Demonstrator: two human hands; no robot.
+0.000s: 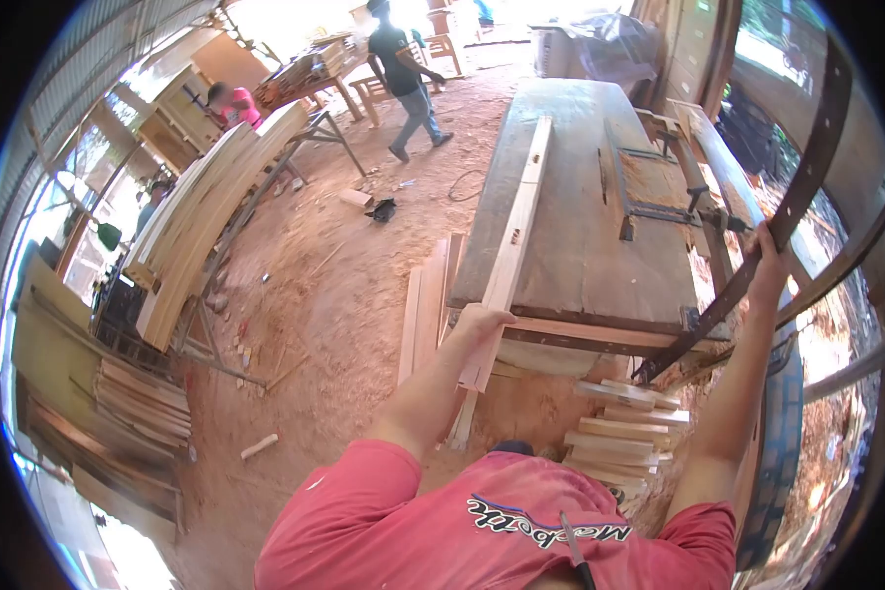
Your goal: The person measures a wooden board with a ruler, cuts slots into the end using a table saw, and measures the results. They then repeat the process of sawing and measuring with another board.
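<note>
Now left hand (482, 329) grips plank (518, 221) on table (570, 197); right hand (769, 261) grips belt (806, 177).

Worn saw table (580, 246) — a long wood strip (521, 211) lies lengthwise.

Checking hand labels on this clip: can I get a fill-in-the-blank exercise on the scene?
The left hand grips the near end of a long ____ slat lying on the workbench.
The right hand, holding a dark belt, is ____ than the left hand.
The person's shirt is ____.
Missing words: wooden; higher; red.
</note>
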